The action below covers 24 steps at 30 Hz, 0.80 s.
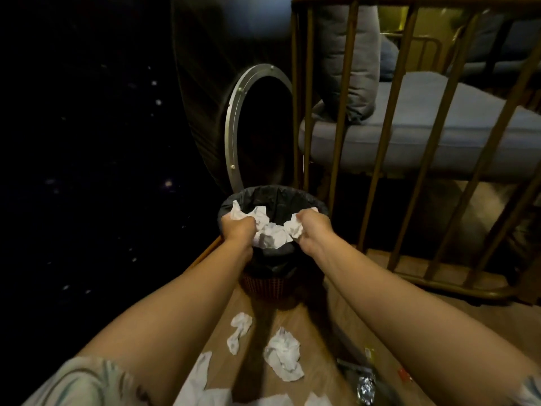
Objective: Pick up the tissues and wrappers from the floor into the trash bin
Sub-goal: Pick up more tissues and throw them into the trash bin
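— So where are the hands right now?

— Both are over the trash bin (273, 200), which stands on the wooden floor (345, 326) beside a railing (377, 159). The left hand (237, 228) is curled tight round a crumpled tissue (248, 213) at the bin's left rim, and the right hand (314, 230) clutches another white wad (294, 227) at the right side.

— Are the two hands touching?

— No, they are apart, with more white tissue (270, 237) bunched between them, over the mouth of the black liner.

— And what is on the floor?

— Plenty, all nearer to the person than the bin, under the forearms. A twisted tissue (238, 332) lies just in front of the bin, a bigger crumpled one (284, 353) beside it to the right, and more white pieces (199, 379) at the bottom edge. To the right lies a shiny silver wrapper (366, 386), with a small yellow wrapper (369, 354) near it.
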Available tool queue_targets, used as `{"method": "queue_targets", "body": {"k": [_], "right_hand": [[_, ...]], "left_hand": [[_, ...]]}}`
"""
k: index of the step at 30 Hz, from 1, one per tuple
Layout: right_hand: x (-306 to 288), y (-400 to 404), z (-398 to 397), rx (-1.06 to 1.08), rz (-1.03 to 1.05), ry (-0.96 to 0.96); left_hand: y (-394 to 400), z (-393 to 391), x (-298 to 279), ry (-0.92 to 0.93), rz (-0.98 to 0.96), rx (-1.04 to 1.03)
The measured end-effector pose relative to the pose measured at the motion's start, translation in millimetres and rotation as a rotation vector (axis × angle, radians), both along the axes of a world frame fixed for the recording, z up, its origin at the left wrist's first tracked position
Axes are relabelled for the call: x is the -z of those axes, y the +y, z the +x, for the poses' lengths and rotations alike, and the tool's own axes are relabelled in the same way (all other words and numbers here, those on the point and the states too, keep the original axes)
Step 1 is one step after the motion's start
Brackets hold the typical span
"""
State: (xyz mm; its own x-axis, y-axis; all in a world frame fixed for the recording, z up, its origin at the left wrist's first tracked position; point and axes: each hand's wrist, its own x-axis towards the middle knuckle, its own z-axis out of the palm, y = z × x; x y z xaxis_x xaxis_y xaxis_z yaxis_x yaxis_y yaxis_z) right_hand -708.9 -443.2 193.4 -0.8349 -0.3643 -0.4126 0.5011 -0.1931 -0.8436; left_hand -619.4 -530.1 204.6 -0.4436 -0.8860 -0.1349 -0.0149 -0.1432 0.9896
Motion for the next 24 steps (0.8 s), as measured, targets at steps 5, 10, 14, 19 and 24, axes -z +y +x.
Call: {"method": "queue_targets", "body": {"k": [5, 10, 14, 19, 24], "right_hand": [[0, -7, -21, -0.221, -0.167, -0.009], [2, 19, -18, -0.332, -0.257, -0.076], [20, 49, -8, -0.258, -0.289, 0.057], [52, 85, 0, -0.247, -0.116, 0.154], [102, 133, 6, -0.247, 0.019, 0.173]], "left_hand": [[14, -23, -1, -0.103, 0.054, 0.002], [23, -19, 7, -0.161, -0.074, -0.035], [32, 9, 27, -0.080, -0.227, -0.125], [64, 48, 60, -0.085, -0.359, -0.262], [100, 76, 101, -0.164, -0.335, -0.081]]}}
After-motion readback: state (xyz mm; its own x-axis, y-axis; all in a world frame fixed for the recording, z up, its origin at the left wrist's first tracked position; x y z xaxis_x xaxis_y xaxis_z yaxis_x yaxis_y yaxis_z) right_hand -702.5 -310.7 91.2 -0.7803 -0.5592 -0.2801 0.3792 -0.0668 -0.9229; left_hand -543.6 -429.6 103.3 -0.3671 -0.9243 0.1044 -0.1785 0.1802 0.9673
